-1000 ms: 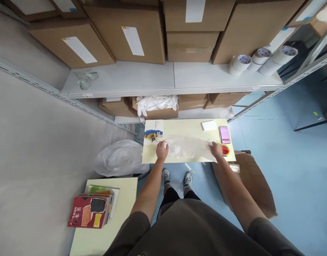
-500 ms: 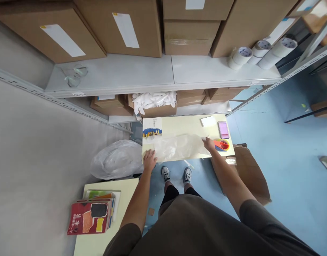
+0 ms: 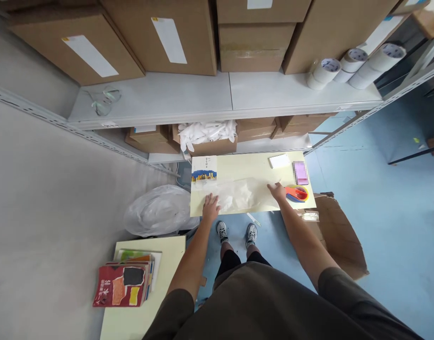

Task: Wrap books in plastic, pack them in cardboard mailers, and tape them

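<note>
A sheet of clear, crinkled plastic film (image 3: 240, 194) lies across the small cream table (image 3: 245, 165), partly over the lower edge of a booklet (image 3: 204, 169) with a blue and yellow cover. My left hand (image 3: 211, 207) rests on the film's left part, fingers spread. At the film's right end, my right hand (image 3: 276, 191) lies with its fingers apart, touching the plastic. Just right of it are orange-handled scissors (image 3: 295, 192) by a yellow and blue round item. Behind them sit a white rectangular item (image 3: 279, 161) and a blurred purple pack (image 3: 301, 173).
Shelving (image 3: 188, 97) with cartons and tape rolls (image 3: 326, 71) stands beyond the table. At the left are bundled plastic (image 3: 160, 210) and a second table with magazines (image 3: 121, 285). An opened cardboard box (image 3: 339, 231) sits on the floor at the right.
My left hand has moved right, from the table's front left corner onto the film. My right hand's fingers have loosened from the film's right end and lie lower.
</note>
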`<state>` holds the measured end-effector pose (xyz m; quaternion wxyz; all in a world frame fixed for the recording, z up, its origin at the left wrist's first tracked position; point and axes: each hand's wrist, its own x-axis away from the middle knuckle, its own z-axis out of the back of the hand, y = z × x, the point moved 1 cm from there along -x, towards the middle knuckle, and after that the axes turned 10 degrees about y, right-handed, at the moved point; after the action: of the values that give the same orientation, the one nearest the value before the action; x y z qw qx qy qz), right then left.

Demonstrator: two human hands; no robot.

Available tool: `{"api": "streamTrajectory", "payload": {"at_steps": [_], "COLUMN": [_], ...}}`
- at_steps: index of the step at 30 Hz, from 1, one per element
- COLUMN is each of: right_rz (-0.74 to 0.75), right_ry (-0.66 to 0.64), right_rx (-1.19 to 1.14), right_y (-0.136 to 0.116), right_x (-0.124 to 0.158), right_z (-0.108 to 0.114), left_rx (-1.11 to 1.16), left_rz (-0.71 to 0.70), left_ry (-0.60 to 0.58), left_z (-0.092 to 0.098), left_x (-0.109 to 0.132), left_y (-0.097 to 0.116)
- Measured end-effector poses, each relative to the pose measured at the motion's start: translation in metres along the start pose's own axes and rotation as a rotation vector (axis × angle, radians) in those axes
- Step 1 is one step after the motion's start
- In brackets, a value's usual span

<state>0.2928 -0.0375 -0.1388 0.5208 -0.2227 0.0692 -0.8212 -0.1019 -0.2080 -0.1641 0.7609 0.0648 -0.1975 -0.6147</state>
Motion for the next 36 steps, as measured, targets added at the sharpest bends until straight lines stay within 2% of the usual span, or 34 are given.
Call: {"api": "streamTrajectory", "payload": {"at_steps": [3, 6, 10, 13, 16, 23, 26, 28, 29, 32, 33, 34, 36], "right_rz": [0.069, 0.164, 0.273, 0.337, 0.321, 0.230, 0.187, 0.249, 0.319, 0.667, 0.732, 0.735, 0.649], "right_ry": [0.145, 0.282, 0.446, 0.375, 0.255, 0.181, 0.261, 0.284, 0.253, -0.029, -0.098, -0.143, -0.211], "right_rx": [-0.133, -0.199, 0.006, 0.167, 0.258, 0.274, 0.269, 0.224, 0.186, 0.058, 0.040, 0.044, 0.082], "right_y": [0.026, 0.063, 0.107, 0.121, 0.124, 0.128, 0.116, 0.092, 0.076, 0.016, -0.003, -0.019, -0.043], "right_x": [0.022, 0.041, 0.046, 0.033, 0.016, 0.003, 0.012, 0.027, 0.038, 0.075, 0.086, 0.095, 0.101], "right_z": [0.009, 0.021, 0.036, 0.040, 0.040, 0.057, 0.064, 0.057, 0.048, 0.007, -0.008, -0.023, -0.047], "left_rx": [-0.021, -0.025, -0.043, -0.059, -0.070, -0.047, -0.031, -0.011, 0.000, 0.022, 0.023, 0.022, 0.015], "left_rz": [0.006, -0.008, -0.010, 0.013, 0.032, 0.007, -0.022, -0.029, -0.025, -0.008, 0.002, 0.019, 0.071], "left_ry": [-0.020, -0.040, -0.042, -0.052, -0.069, -0.062, -0.045, -0.038, -0.033, -0.003, 0.007, 0.015, 0.016], "left_z": [-0.004, -0.005, -0.003, 0.000, 0.003, 0.001, 0.001, 0.001, 0.002, 0.003, 0.004, 0.004, 0.004], "left_x": [0.000, 0.000, 0.000, 0.002, 0.003, 0.000, 0.000, -0.001, -0.001, -0.002, -0.002, -0.002, -0.003], "left_y": [-0.010, -0.019, -0.024, -0.027, -0.029, -0.023, -0.015, -0.008, -0.005, 0.001, 0.002, 0.001, -0.003]}}
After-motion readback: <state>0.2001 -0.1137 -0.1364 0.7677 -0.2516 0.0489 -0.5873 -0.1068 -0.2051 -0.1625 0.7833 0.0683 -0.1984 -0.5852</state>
